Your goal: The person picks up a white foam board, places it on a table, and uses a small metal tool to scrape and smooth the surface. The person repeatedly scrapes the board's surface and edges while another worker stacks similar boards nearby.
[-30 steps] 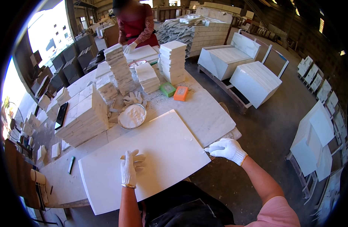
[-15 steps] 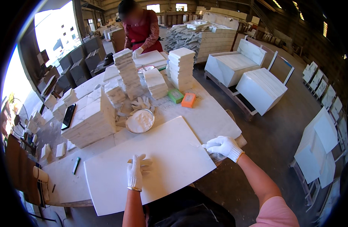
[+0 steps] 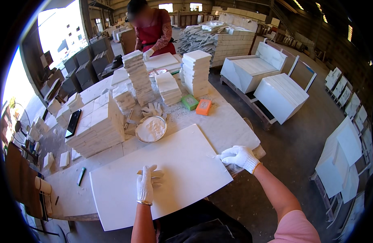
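A large white stone slab (image 3: pixel 162 162) lies in front of me, its near left part reaching past the table edge. Over its middle is my left hand (image 3: pixel 148 184) in a white knit glove, fingers curled, with the end of a thin tan piece (image 3: pixel 139 172) poking out between them. At the slab's right edge my right hand (image 3: pixel 240 157), gloved too, has its fingers closed and pressed down. A small whitish patch (image 3: pixel 214 156) shows by its fingertips; whatever the fingers grip is hidden. Just beyond the slab's far edge stands a round metal bowl (image 3: pixel 151 129) of white powder or paste.
Orange (image 3: pixel 203 107) and green boxes (image 3: pixel 189 102), a spare glove (image 3: pixel 153 109) and tall tile stacks (image 3: pixel 196 73) stand farther back. Left are a phone (image 3: pixel 73 123) on stone blocks and a green marker (image 3: pixel 81 176). A co-worker (image 3: pixel 154 30) in red bends over the far end.
Both hands hold nearly the same places on and beside the slab. The whole view has shifted very slightly.
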Motion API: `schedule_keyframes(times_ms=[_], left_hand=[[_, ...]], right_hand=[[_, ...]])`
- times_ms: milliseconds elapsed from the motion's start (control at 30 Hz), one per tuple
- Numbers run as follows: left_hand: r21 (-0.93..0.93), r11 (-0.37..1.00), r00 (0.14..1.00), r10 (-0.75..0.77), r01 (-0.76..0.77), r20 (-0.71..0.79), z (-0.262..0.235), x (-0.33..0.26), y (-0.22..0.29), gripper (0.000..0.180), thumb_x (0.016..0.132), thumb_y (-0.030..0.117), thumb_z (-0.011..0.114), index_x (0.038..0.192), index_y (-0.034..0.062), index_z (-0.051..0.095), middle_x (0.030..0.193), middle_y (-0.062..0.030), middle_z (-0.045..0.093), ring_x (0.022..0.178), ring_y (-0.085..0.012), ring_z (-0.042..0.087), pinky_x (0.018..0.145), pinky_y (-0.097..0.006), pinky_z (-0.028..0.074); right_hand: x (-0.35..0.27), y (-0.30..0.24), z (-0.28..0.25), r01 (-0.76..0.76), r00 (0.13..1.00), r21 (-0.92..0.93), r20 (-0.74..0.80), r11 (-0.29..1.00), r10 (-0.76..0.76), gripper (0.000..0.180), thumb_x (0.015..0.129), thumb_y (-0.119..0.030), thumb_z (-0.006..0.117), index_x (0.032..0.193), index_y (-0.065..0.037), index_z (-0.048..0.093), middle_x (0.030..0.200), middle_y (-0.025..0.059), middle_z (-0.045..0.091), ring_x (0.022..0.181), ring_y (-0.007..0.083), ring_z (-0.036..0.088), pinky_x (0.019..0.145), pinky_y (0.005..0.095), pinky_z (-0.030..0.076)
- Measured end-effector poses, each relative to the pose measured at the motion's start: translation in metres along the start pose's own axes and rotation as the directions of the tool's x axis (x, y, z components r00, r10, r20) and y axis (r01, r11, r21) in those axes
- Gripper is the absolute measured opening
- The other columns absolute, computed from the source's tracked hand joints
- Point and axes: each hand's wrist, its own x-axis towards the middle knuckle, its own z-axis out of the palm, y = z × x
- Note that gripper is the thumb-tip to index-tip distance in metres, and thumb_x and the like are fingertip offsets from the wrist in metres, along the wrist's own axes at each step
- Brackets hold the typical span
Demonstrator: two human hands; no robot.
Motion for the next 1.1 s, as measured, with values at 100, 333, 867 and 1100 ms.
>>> schedule_keyframes(times_ms=[100, 333, 867, 1100], left_hand=[[-0.001, 1.000, 1.000, 0.006, -0.006, 0.005, -0.001, 0.001, -0.002, 0.071, 0.100, 0.058, 0.040, 0.130, -0.0045, 0.057, 0.104, -0.0164, 0.071, 0.079, -0.0211, 0.068, 0.065, -0.030, 0.052], [0.004, 1.000, 1.000, 0.015, -0.015, 0.005, -0.003, 0.003, -0.004, 0.070, 0.100, 0.057, 0.040, 0.129, -0.0043, 0.058, 0.104, -0.0173, 0.071, 0.080, -0.0223, 0.069, 0.064, -0.030, 0.054], [-0.004, 1.000, 1.000, 0.022, -0.022, -0.006, -0.002, 0.003, -0.005, 0.067, 0.101, 0.056, 0.040, 0.128, -0.0027, 0.059, 0.101, -0.0164, 0.072, 0.077, -0.0213, 0.070, 0.061, -0.028, 0.054], [-0.004, 1.000, 1.000, 0.022, -0.022, -0.013, -0.001, 0.002, -0.003, 0.066, 0.101, 0.055, 0.040, 0.126, -0.0025, 0.060, 0.101, -0.0165, 0.072, 0.078, -0.0217, 0.070, 0.061, -0.028, 0.053]], right_hand=[[-0.001, -0.004, -0.001, -0.006, 1.000, 0.002, -0.008, 1.000, 0.006, 0.032, 0.077, -0.042, 0.077, 0.099, -0.018, 0.078, 0.093, 0.0060, 0.072, 0.086, 0.0235, 0.068, 0.079, 0.0342, 0.053], [0.000, -0.015, -0.005, -0.031, 0.999, 0.031, -0.010, 0.999, 0.031, 0.033, 0.077, -0.041, 0.077, 0.100, -0.017, 0.077, 0.095, 0.0064, 0.072, 0.088, 0.0240, 0.068, 0.080, 0.0347, 0.053], [0.008, -0.026, -0.007, -0.019, 0.999, -0.028, 0.032, 0.999, 0.020, 0.033, 0.078, -0.044, 0.073, 0.100, -0.020, 0.077, 0.092, 0.0067, 0.071, 0.086, 0.0248, 0.067, 0.080, 0.0363, 0.053], [0.008, -0.029, -0.007, -0.027, 0.999, -0.035, 0.031, 0.999, 0.029, 0.034, 0.078, -0.044, 0.074, 0.101, -0.019, 0.077, 0.092, 0.0069, 0.071, 0.085, 0.0246, 0.067, 0.080, 0.0360, 0.053]])
